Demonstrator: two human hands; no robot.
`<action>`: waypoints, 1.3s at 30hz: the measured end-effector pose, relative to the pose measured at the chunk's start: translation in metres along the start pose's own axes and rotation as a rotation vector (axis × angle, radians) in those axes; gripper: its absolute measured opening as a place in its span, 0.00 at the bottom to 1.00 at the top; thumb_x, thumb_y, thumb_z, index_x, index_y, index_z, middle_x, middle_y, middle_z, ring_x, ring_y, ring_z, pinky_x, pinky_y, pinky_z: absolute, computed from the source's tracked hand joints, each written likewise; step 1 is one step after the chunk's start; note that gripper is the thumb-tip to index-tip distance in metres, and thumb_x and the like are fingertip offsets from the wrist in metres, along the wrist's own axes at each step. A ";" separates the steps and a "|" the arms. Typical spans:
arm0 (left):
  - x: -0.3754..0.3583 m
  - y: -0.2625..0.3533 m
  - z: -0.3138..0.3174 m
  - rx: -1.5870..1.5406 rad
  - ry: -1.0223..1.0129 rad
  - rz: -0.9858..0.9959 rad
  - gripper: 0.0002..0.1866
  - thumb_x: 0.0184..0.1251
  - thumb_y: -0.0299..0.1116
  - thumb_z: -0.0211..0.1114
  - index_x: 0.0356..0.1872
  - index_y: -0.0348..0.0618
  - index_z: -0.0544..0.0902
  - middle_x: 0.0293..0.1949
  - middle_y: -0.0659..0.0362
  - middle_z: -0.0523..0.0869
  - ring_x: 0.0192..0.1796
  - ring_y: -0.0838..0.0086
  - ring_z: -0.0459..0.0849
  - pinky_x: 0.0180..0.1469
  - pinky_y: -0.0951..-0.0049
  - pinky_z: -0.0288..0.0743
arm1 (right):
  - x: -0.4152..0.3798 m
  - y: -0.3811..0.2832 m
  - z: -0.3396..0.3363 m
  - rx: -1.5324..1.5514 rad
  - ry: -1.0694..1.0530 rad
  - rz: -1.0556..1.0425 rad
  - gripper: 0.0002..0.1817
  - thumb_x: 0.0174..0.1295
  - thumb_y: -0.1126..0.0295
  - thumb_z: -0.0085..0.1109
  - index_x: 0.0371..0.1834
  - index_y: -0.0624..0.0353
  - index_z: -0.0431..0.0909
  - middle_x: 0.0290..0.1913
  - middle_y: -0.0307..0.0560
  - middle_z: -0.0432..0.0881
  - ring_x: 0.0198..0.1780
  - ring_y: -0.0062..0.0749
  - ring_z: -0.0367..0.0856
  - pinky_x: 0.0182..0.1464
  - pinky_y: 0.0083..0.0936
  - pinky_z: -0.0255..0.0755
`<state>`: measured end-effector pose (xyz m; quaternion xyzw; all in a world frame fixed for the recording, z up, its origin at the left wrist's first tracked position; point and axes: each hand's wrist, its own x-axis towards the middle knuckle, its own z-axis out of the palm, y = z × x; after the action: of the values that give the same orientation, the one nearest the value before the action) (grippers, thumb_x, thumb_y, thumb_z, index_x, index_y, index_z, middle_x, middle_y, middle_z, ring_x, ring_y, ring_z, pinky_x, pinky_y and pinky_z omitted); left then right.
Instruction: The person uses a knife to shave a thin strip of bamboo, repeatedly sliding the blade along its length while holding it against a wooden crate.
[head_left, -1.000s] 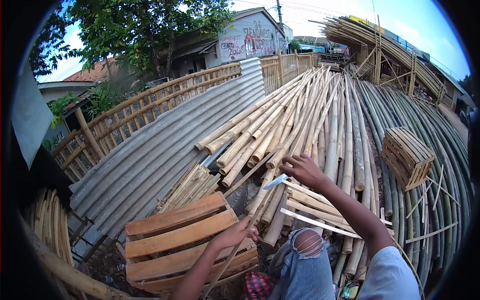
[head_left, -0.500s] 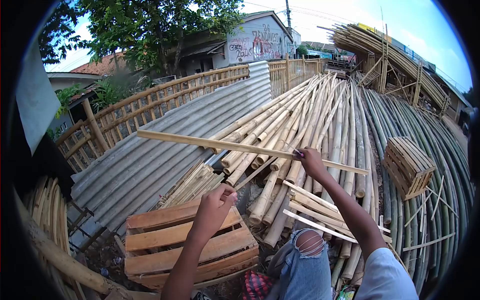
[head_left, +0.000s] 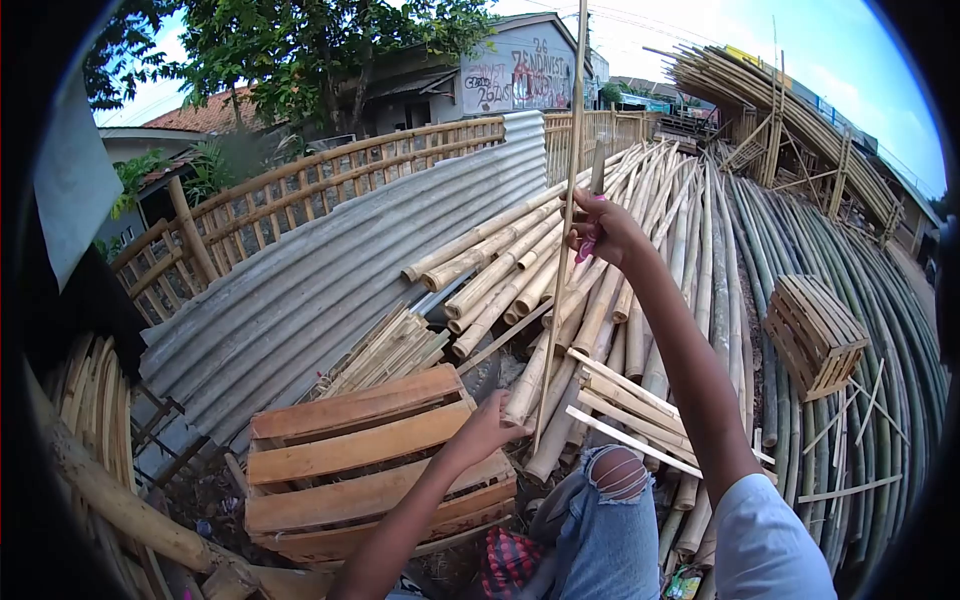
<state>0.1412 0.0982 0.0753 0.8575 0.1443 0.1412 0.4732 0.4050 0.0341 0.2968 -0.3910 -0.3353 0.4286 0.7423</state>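
My right hand (head_left: 607, 232) is raised ahead of me, closed around a long thin bamboo strip (head_left: 560, 330) and a knife. The knife's pink handle (head_left: 586, 248) shows below the fingers, and its blade (head_left: 598, 168) points up beside the strip. Nearly upright, the strip runs from the top of the view down past my knee. My left hand (head_left: 485, 432) reaches toward its lower end, fingers extended and fingertips right beside it. Below that hand lies a slatted wooden crate (head_left: 365, 460).
Split bamboo pieces (head_left: 640, 415) lie right of my knee (head_left: 618, 475). Bamboo poles (head_left: 600, 290) spread ahead, with green poles (head_left: 840, 270) and a second crate (head_left: 815, 335) to the right. A corrugated sheet (head_left: 330, 270) leans along the bamboo fence (head_left: 330, 185). Thin strips (head_left: 385, 350) lie behind the near crate.
The bamboo strip has swung from nearly level to nearly upright. My right hand has risen with the strip and knife; my left hand has moved down and right toward the strip's lower end.
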 end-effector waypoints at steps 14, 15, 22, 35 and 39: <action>-0.038 0.004 -0.015 -0.584 -0.555 -0.077 0.28 0.62 0.31 0.62 0.61 0.38 0.61 0.46 0.53 0.79 0.46 0.73 0.79 0.52 0.75 0.72 | 0.014 0.008 -0.068 0.448 0.158 0.110 0.12 0.66 0.67 0.50 0.51 0.56 0.74 0.28 0.41 0.72 0.17 0.15 0.56 0.21 0.11 0.64; -0.042 0.007 -0.018 -0.631 -0.616 -0.135 0.25 0.63 0.32 0.61 0.59 0.39 0.62 0.43 0.55 0.79 0.43 0.75 0.79 0.49 0.76 0.73 | 0.016 0.014 -0.074 0.505 0.180 0.140 0.12 0.66 0.67 0.49 0.51 0.56 0.74 0.27 0.42 0.72 0.17 0.15 0.57 0.20 0.11 0.64; -0.118 0.046 -0.024 -1.028 -0.424 -0.421 0.09 0.70 0.35 0.52 0.44 0.43 0.65 0.28 0.62 0.69 0.28 0.77 0.72 0.36 0.75 0.71 | 0.037 0.066 -0.094 0.636 0.177 0.215 0.13 0.66 0.69 0.49 0.50 0.62 0.73 0.26 0.39 0.69 0.17 0.15 0.57 0.23 0.16 0.67; -0.149 -0.006 0.002 -0.909 -0.062 -0.212 0.10 0.74 0.34 0.39 0.32 0.44 0.60 0.22 0.65 0.60 0.19 0.83 0.61 0.34 0.70 0.71 | -0.018 0.233 -0.034 -0.287 -0.003 0.554 0.25 0.65 0.49 0.47 0.35 0.67 0.74 0.24 0.52 0.78 0.19 0.36 0.78 0.20 0.28 0.75; -0.138 -0.028 0.008 -0.874 0.021 -0.376 0.09 0.74 0.34 0.38 0.32 0.43 0.60 0.21 0.66 0.61 0.18 0.82 0.61 0.35 0.67 0.75 | -0.054 0.235 0.011 -0.544 -0.118 0.681 0.25 0.58 0.51 0.60 0.14 0.56 0.64 0.10 0.31 0.56 0.07 0.17 0.52 0.10 0.21 0.43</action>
<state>0.0148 0.0533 0.0328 0.5356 0.2289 0.1091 0.8055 0.2861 0.0659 0.0888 -0.6353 -0.3295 0.5666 0.4084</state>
